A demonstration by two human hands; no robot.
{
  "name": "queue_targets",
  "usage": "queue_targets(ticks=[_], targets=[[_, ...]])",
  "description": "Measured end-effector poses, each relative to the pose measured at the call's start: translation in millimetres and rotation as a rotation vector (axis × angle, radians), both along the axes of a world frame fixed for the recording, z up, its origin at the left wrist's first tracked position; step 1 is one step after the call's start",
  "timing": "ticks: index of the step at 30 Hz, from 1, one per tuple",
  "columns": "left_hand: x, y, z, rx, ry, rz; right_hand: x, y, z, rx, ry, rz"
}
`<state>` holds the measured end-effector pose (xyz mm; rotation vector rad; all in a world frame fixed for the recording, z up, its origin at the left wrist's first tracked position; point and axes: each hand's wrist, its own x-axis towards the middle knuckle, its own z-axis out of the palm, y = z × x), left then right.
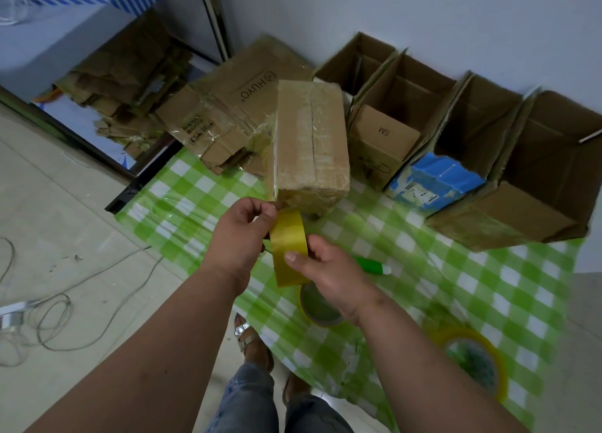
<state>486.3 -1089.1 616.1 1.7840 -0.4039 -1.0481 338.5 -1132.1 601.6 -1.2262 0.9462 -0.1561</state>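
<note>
A taped cardboard box (pixel 309 145) stands on the green checked tablecloth (pixel 488 286), just beyond my hands. My right hand (pixel 329 269) grips a yellow tape roll (pixel 290 250) with the thumb on its outer face. My left hand (pixel 242 233) pinches the tape's free end near the box's lower front corner. The roll hangs between both hands above the table.
Two more tape rolls lie on the cloth, one (pixel 321 305) under my right wrist, another (pixel 472 361) at the right. A green marker (pixel 374 264) lies nearby. Open cartons (pixel 553 171) line the wall, flattened cardboard (pixel 228 116) sits left. Cables (pixel 49 302) cross the floor.
</note>
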Motion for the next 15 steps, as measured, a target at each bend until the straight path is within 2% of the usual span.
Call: queue_targets(ticks=[3,9,11,13,15], targets=[[-2,4,3,-0.014,-0.033,0.068,2,1,6,-0.101,0.034,0.042],[1,7,15,-0.007,0.158,0.039,1,-1,12,-0.1,0.067,0.096],[4,8,17,-0.013,0.128,0.016,0,-7,12,-0.325,0.142,-0.095],[8,9,18,-0.015,0.102,0.027,-1,-17,14,-0.688,0.268,-0.31],[13,10,18,-0.018,0.112,0.062,-2,-32,18,-0.929,0.345,-0.343]])
